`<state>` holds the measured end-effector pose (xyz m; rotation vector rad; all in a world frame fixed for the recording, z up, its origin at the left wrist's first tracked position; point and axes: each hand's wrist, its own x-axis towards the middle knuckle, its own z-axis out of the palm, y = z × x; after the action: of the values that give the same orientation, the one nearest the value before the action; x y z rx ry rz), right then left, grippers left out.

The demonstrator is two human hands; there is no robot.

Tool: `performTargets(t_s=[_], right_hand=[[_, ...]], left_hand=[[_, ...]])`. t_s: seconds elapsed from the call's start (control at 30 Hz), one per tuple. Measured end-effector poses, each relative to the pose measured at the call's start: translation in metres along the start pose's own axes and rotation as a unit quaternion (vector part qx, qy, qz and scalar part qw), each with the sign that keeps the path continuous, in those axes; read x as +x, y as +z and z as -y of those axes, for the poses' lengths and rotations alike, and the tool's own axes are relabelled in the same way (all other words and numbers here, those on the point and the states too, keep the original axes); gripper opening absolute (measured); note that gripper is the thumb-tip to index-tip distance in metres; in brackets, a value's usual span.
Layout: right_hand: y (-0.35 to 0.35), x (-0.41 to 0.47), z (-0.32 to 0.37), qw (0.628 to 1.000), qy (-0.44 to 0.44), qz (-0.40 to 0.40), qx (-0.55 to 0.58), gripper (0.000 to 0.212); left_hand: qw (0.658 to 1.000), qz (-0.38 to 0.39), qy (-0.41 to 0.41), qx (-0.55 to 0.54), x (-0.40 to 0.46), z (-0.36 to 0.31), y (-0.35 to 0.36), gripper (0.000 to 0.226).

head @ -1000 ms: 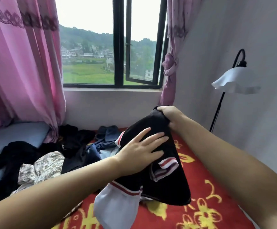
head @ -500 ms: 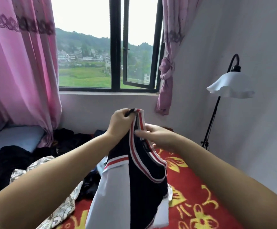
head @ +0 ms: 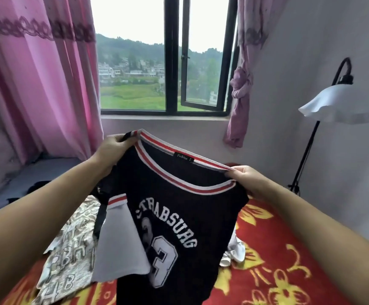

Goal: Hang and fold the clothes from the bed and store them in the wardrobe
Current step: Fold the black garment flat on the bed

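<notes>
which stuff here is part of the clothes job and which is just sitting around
Part of the job:
- black jersey, held up at the collar by left hand and right hand
- patterned garment on the bed

Just there:
- floor lamp
- pink curtain
- window

Daylight from the far window [head: 166,56]; sky through it blown out white. Room evenly lit, shadows soft and weak. Wide-angle bending at left and right edges, near forearms stretched large. Overall slightly soft, compression smear on the lamp shade [head: 331,104] at right
</notes>
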<state>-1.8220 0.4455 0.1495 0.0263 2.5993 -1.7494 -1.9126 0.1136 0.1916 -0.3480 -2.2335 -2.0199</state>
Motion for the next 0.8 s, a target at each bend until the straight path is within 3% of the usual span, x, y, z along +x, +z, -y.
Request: performTargets(t_s=[0.1,0.2,0.27,0.33,0.43,0.5,0.57,0.63,0.73,0.8], right_hand=[[-0.005,-0.004,0.021,0.996,-0.019,0.034,0.082,0.030],[-0.017,-0.009,0.038,0.986,-0.025,0.165,0.015,0.021],[-0.028,-0.012,0.048,0.977,-0.011,0.210,-0.022,0.010],[-0.039,-0.011,0.053,0.983,-0.007,0.181,-0.040,0.018],[-0.035,-0.006,0.058,0.992,-0.006,0.046,-0.121,0.039],[-0.020,0.003,0.061,0.969,-0.017,-0.055,-0.241,0.053],[0.001,0.008,0.069,0.950,-0.019,-0.121,-0.287,0.053],[0.026,0.010,0.080,0.961,-0.019,-0.128,-0.246,0.051],[0.062,0.007,0.093,0.995,-0.019,-0.071,-0.071,0.046],[0.076,0.002,0.098,0.999,-0.030,-0.033,0.017,0.044]], left_hand=[[0.999,0.010,-0.045,-0.024,-0.006,0.015,-0.023,0.035],[0.996,0.035,-0.052,-0.060,-0.014,0.024,-0.046,0.033],[0.996,0.060,-0.049,-0.053,-0.019,0.025,-0.057,0.035],[0.995,0.073,-0.049,-0.038,-0.022,0.023,-0.062,0.037],[0.997,0.058,-0.051,-0.013,-0.025,0.017,-0.052,0.036],[0.998,0.041,-0.044,0.009,-0.027,0.010,-0.034,0.028],[0.999,0.038,-0.025,0.010,-0.031,0.001,-0.007,0.025],[0.997,0.064,0.003,0.033,-0.036,-0.008,0.025,0.027],[0.987,0.130,0.049,0.077,-0.045,-0.019,0.073,0.027],[0.985,0.137,0.073,0.070,-0.048,-0.024,0.092,0.024]])
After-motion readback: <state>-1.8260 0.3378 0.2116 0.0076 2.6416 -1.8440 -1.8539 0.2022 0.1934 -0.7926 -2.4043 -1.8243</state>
